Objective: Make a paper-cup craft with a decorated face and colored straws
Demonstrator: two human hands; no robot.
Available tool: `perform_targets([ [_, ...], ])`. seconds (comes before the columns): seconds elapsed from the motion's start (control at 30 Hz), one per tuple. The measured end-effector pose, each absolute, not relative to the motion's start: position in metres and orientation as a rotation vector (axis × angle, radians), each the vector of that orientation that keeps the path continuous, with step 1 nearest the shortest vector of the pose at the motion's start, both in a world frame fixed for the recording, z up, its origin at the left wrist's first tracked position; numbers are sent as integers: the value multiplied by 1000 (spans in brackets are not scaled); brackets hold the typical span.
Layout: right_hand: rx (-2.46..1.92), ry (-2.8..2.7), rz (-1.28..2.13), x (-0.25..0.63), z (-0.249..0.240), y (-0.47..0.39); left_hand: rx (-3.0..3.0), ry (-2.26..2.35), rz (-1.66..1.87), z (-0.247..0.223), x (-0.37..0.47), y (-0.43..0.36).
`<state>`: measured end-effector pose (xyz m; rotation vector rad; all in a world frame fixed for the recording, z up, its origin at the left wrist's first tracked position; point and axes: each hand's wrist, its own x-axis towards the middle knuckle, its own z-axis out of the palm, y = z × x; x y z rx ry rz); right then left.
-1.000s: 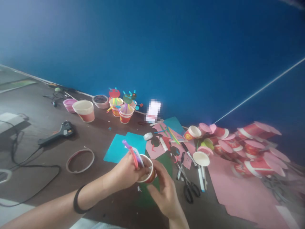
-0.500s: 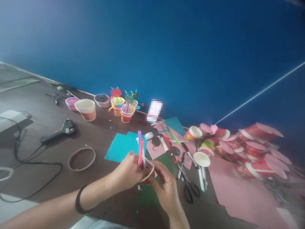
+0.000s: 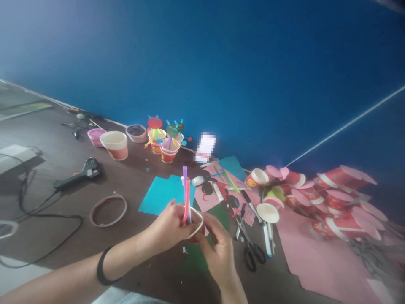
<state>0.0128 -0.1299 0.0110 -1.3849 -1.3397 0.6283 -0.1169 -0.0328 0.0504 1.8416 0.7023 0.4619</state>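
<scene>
Between my hands is a small red paper cup (image 3: 193, 240) with a white rim, its mouth tilted toward me. Purple and red straws (image 3: 187, 198) stand up out of it. The fingers of my left hand (image 3: 171, 226) close on the cup's left side, with the thumb at the rim beside the straws. From the right, my right hand (image 3: 217, 242) grips the cup's wall, thumb in front and fingers behind. Beneath the cup lies green paper (image 3: 218, 215), and a blue-green sheet (image 3: 158, 194) lies just behind my left hand.
Black-handled scissors (image 3: 249, 253), markers (image 3: 267, 238) and paper scraps lie to the right, before a heap of red cups (image 3: 338, 198). A glue gun (image 3: 79, 174), its cord and a tape ring (image 3: 109, 210) lie left. Decorated cups (image 3: 168, 153) stand near the blue wall.
The straws stand slightly higher and more upright, and the cup's rim has tipped a little. Both hands keep their hold, with only small shifts.
</scene>
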Motion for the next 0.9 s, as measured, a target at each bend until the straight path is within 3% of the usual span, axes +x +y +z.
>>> perform_targets([
  [0.9, -1385, -1391, 615, 8, 13, -131, 1780, 706, 489, 41, -120, -35],
])
